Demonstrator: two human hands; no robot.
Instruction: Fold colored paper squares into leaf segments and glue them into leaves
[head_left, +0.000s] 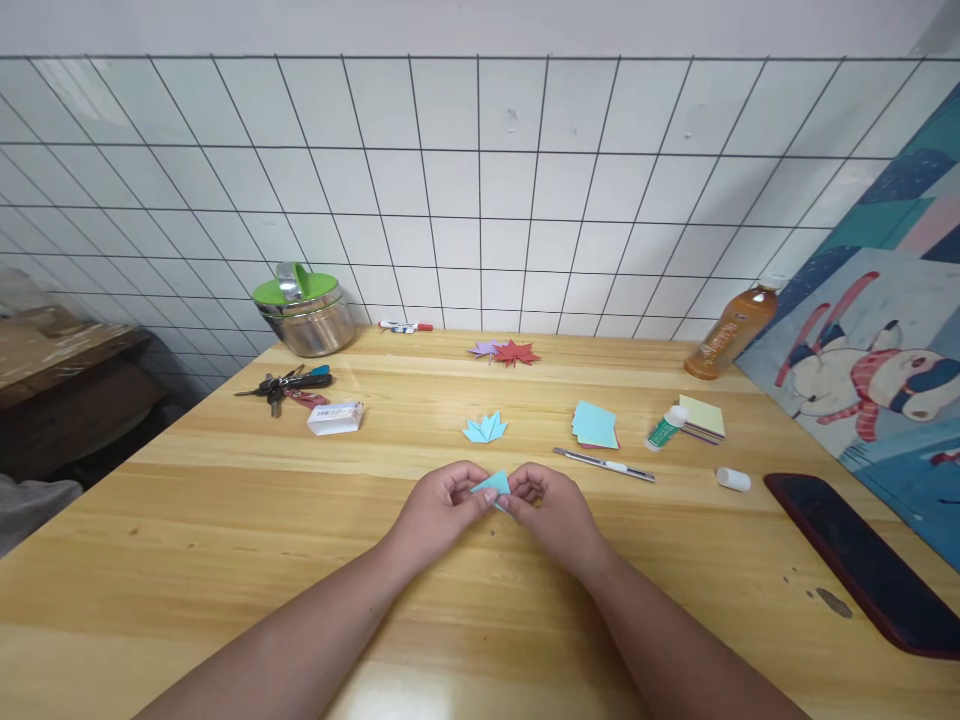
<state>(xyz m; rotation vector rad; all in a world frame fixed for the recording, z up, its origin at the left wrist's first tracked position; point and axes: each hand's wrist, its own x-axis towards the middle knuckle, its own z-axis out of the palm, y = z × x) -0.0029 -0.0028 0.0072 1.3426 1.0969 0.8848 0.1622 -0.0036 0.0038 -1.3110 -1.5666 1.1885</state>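
Observation:
Between my two hands is a small folded piece of light blue paper (496, 484), pinched from both sides. My left hand (448, 500) is closed, its thumb pressing on the paper's lower left. My right hand (546, 505) is closed too, with thumb and fingers at the paper's right edge. Just beyond them lies a light blue folded paper leaf shape (486, 428) with several points. Farther back, a red paper leaf (516, 352) partly covers a purple one (486, 349). To the right rests a stack of blue paper squares (595, 425).
A utility knife (604, 465), glue stick (666, 428), its white cap (733, 480), yellow paper squares (703, 417), a phone (862, 560) and a tea bottle (731, 332) are on the right. Left are a steel pot (306, 315), keys (289, 385), a small box (335, 418) and a marker (405, 327).

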